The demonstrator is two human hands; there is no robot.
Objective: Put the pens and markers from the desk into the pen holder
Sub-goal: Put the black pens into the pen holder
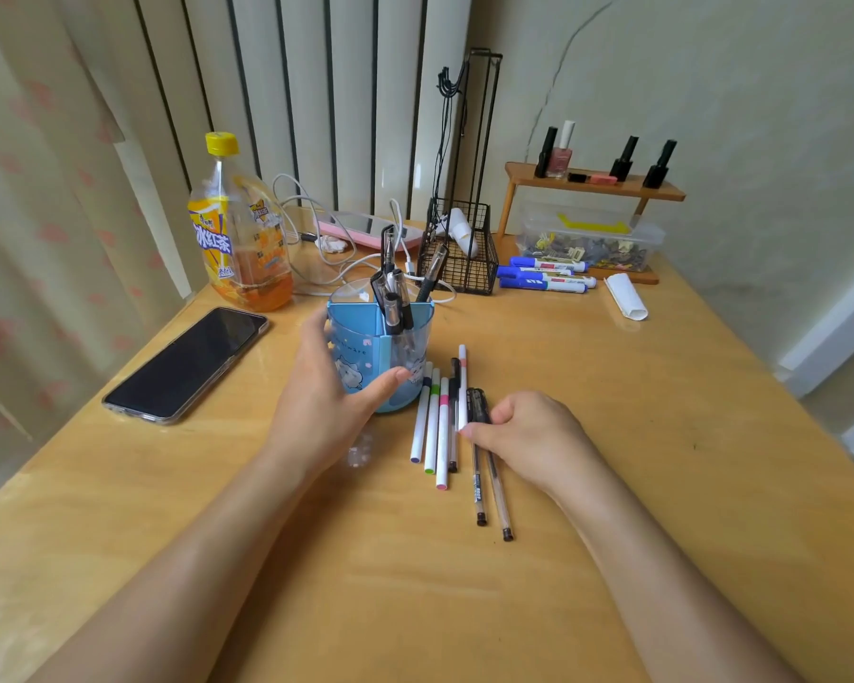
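A blue translucent pen holder (366, 345) stands mid-desk with several black pens (395, 298) upright in it. My left hand (336, 386) wraps around its left and front side. Just right of the holder lie several white markers (432, 421) with coloured bands, a longer white pen (462, 382), and two clear black-tipped gel pens (489, 490). My right hand (528, 436) rests on the gel pens' upper ends, thumb and fingers pinching around them on the desk. Three blue-and-white markers (546, 276) lie farther back.
A black phone (188, 362) lies at the left, an orange tea bottle (240, 229) behind it. A wire basket (459, 251), cables, a pink device, a clear box of clips (587, 239) under a small wooden shelf and a paper roll (624, 295) line the back.
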